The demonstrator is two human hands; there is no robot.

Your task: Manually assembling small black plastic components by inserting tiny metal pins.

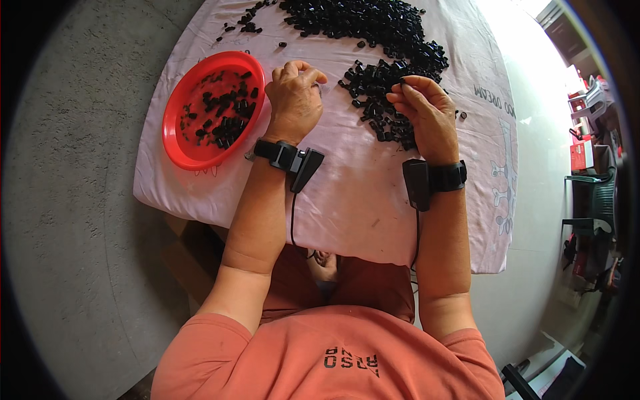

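Note:
My left hand (294, 101) is raised over the cloth, just right of a red plastic basin (171, 137). Its fingers are curled in, and whatever they hold is hidden. Small black plastic pieces (230, 131) lie scattered inside the basin. At the edge of a loose heap of the same pieces (378, 87), my right hand (432, 119) has its thumb and forefinger pinched together. A small black piece (402, 81) shows at those fingertips. Both wrists wear black straps with a dark device and a cable.
A pale pink printed cloth (347, 193) covers the table. The larger part of the black heap (360, 23) spreads across the far side, with a few stray pieces (250, 27) at far left. Plastic chairs (603, 193) stand along the right side of the room.

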